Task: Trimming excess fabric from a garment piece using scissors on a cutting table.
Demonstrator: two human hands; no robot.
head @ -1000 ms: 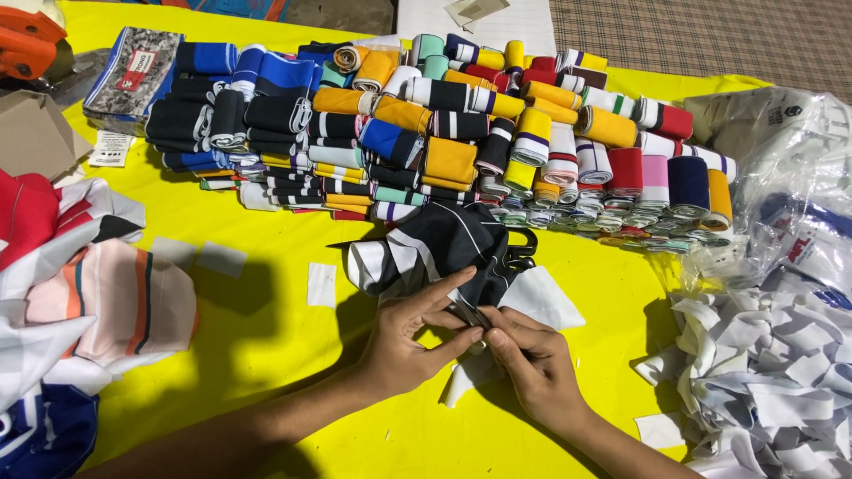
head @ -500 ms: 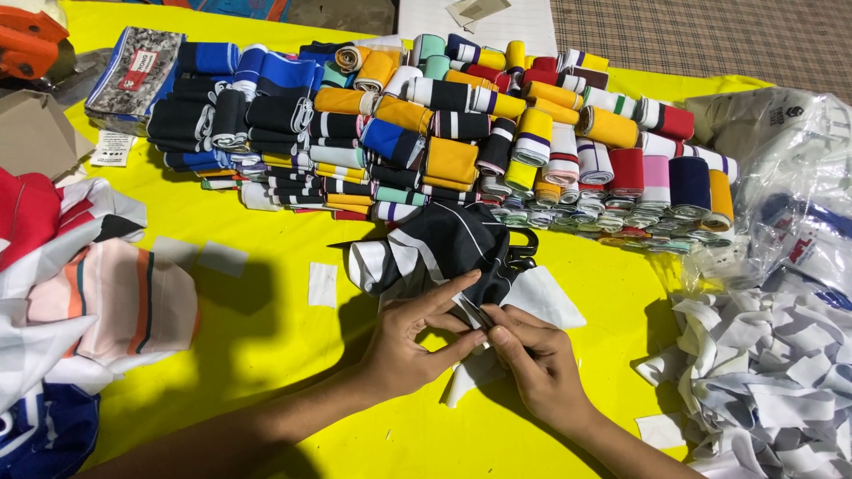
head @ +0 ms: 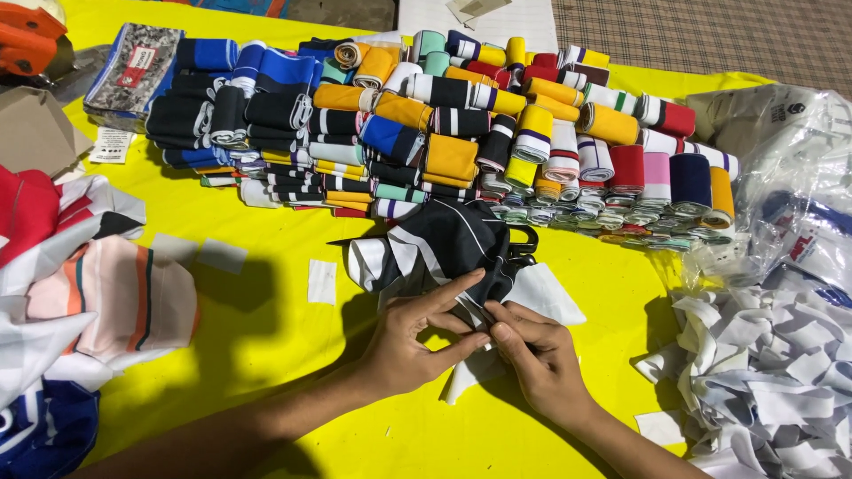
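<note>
Little has moved since the earlier frames: both hands stay pinched together on the same spot. Left hand [head: 404, 341] and right hand [head: 537, 359] meet fingertip to fingertip, each gripping the near edge of the black striped cloth [head: 444, 248]. It lies just beyond the fingers, bunched toward the far edge of the yellow tabletop [head: 266, 355], with both hands about equally near. Behind it sit scissors [head: 524, 241] and rows of folded bands [head: 426, 124].

The black scissors [head: 524, 241] lie mostly hidden under the black striped cloth [head: 444, 244]; the orange tool [head: 27, 40] at far left is cut off by the edge.
</note>
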